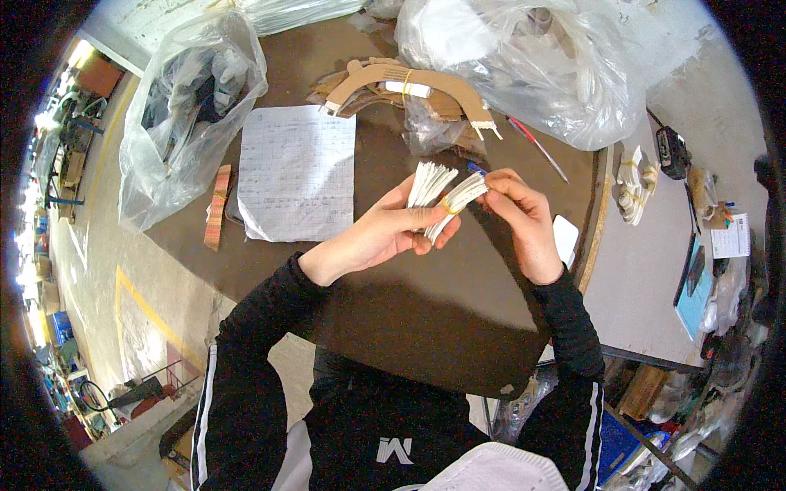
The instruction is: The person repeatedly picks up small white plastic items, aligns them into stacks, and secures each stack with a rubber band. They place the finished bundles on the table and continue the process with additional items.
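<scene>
Above the brown table (409,327), my left hand (368,235) is closed around two bundles of thin white strips. One bundle (430,182) fans out upward between thumb and fingers. The other bundle (464,195), to its right, has a yellow rubber band around it. At the upper right end of the banded bundle, the fingertips of my right hand (524,219) are pinched together on the strip ends. Whether a single strip is between those fingertips is too small to make out. Something blue (476,168) shows just behind the right fingers.
A handwritten squared sheet (295,176) lies left of my hands, beside an orange-brown strip (217,209). Beyond are curved cardboard pieces (409,78) and clear plastic bags (524,57). A red pen (538,149) lies right. More white bundles (634,186) rest on the grey side table (630,286).
</scene>
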Available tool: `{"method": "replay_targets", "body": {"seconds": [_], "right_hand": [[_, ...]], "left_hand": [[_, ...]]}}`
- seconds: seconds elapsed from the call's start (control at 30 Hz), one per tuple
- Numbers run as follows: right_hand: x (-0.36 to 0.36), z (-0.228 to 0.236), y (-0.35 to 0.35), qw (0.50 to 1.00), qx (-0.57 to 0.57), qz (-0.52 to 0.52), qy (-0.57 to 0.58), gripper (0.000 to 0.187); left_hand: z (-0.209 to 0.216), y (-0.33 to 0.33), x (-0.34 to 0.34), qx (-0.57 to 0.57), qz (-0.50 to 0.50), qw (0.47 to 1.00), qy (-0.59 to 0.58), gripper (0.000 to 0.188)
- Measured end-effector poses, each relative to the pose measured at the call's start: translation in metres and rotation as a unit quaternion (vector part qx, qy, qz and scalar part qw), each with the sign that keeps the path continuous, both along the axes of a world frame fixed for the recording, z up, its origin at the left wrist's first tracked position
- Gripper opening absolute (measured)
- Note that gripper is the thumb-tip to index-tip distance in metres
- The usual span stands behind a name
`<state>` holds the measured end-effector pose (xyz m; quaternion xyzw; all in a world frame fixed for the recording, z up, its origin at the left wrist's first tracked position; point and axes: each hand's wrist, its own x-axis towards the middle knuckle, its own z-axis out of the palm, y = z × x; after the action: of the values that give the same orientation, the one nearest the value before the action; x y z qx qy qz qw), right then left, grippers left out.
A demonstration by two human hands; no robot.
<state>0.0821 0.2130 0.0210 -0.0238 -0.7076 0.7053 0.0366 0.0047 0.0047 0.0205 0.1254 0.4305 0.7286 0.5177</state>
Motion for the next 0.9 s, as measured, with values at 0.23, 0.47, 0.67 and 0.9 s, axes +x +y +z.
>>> {"method": "replay_targets", "body": {"seconds": [0.23, 0.47, 0.67, 0.9], "right_hand": [[0.002, 0.008, -0.021, 0.992, 0.076, -0.017, 0.097, 0.044], [0.003, -0.001, 0.001, 0.975, 0.216, -0.015, 0.057, 0.034], [-0.009, -0.003, 0.038, 0.954, 0.164, -0.251, 0.016, 0.022], [-0.016, -0.013, 0.025, 0.837, 0.475, -0.245, 0.121, 0.040]], "left_hand": [[-0.021, 0.002, -0.005, -0.053, -0.024, 0.989, 0.138, 0.029], [-0.012, 0.002, -0.007, -0.011, 0.042, 0.999, -0.016, 0.031], [-0.012, -0.006, -0.023, -0.029, 0.074, 0.996, 0.039, 0.017], [-0.018, -0.004, -0.008, -0.206, 0.049, 0.860, 0.465, 0.029]]}}
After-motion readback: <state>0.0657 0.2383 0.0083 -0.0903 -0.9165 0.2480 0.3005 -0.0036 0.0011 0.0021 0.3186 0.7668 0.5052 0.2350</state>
